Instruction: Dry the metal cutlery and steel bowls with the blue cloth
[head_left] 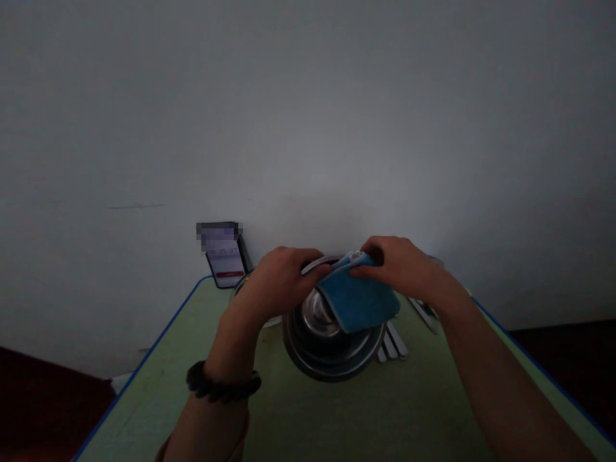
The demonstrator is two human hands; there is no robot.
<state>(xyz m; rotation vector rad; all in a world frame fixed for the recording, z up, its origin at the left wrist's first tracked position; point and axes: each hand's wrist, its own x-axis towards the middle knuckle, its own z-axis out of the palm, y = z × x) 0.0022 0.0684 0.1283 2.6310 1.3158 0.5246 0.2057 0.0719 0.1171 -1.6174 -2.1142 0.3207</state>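
A shiny steel bowl (332,353) is held tilted above the green table (337,417), its inside facing me. My left hand (282,279) grips the bowl's far rim on the left, fingers curled over the edge. My right hand (399,263) is closed on a blue cloth (359,298) that drapes over the rim and hangs into the bowl. A dark bead bracelet (224,385) sits on my left wrist.
A phone (226,260) with a lit screen leans against the white wall at the table's far left. Several flat metal utensils (394,343) lie on the table behind and right of the bowl. The table has a blue edge (144,359); dark floor lies beyond both sides.
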